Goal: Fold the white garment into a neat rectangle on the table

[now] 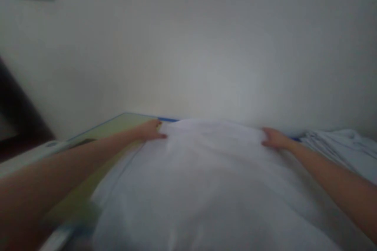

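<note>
Closest to us spreads a large white cloth sheet (206, 180), soft and blurred, which fills the lower middle of the view and runs away from us toward a pale plain wall (206, 47). We see it lying over a yellow-green flat surface with a blue edge (118, 123); whether that surface is a mattress or a tabletop we cannot tell. Our left hand (151, 130) rests at the sheet's far left corner, fingers together and pressed flat on or curled around the fabric edge; the blur keeps us from telling which. Our right hand (273, 138) sits at the far right corner in much the same way, fingers laid down against the cloth, the grip itself unclear. Both bare forearms stretch out from the lower corners, one along each side of the sheet. Just beyond the right arm lies a heap of rumpled white fabric (338, 145). At far left stands a dark, blurred shape (17, 110).
</note>
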`<action>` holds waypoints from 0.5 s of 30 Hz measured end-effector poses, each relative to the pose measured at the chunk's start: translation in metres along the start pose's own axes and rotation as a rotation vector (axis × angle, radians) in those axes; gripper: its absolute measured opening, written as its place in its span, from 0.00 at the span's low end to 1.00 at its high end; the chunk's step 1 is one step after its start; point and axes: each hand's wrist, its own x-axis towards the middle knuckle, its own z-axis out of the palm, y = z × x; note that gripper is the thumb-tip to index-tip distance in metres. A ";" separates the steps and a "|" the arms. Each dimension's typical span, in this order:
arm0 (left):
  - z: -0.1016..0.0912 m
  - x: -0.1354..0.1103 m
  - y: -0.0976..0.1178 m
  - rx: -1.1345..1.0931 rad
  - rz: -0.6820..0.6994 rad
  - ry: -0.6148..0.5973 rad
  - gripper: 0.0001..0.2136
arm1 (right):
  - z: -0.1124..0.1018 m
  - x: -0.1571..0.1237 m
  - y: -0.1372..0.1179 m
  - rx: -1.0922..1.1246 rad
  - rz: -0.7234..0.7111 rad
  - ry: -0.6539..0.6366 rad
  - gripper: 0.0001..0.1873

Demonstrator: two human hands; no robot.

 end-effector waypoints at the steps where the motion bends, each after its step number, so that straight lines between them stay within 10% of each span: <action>1: 0.002 0.011 0.008 0.006 0.037 0.017 0.38 | 0.004 -0.006 0.010 -0.010 0.057 0.019 0.36; 8: 0.018 0.040 0.054 0.041 0.041 0.054 0.23 | -0.010 -0.017 0.020 0.033 0.173 0.030 0.10; 15: 0.015 0.055 0.068 0.025 0.005 0.142 0.25 | -0.103 0.023 -0.048 0.225 0.074 0.175 0.11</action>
